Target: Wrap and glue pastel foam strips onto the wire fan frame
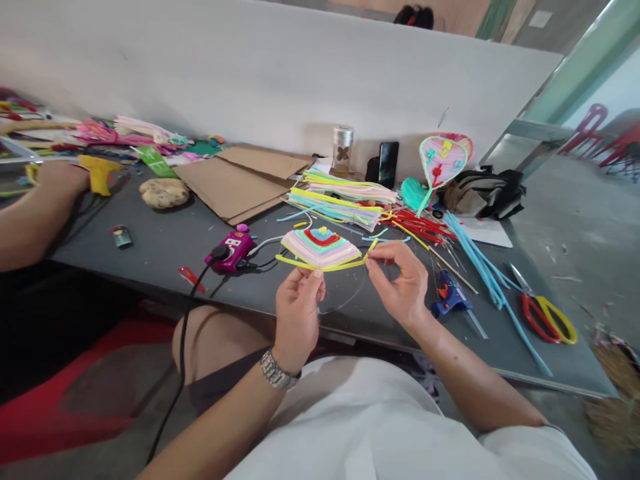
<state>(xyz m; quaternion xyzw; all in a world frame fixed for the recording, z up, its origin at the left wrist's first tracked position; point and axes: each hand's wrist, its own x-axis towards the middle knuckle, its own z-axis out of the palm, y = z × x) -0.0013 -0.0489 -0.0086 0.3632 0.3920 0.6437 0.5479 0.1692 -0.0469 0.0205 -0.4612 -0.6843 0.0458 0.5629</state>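
Note:
My left hand (pixel 299 301) pinches the near edge of a flat fan-shaped piece (pixel 320 248) built from pink, green, blue and red strips with a yellow border. My right hand (pixel 399 277) pinches the loose end of the yellow border strip (pixel 370 251) at the piece's right corner. Both hands hold it just above the grey table (pixel 165 243). A clear round disc (pixel 345 293) shows under the piece. A watch sits on my left wrist.
A blue glue gun (pixel 450 299) lies right of my right hand, red and yellow scissors (pixel 543 313) farther right. A purple power strip (pixel 231 250), stacked coloured strips (pixel 340 197), cardboard (pixel 240 180), a jar (pixel 343 148), a phone (pixel 389 163), a finished fan (pixel 440 163). Another person's arm (pixel 35 207) at left.

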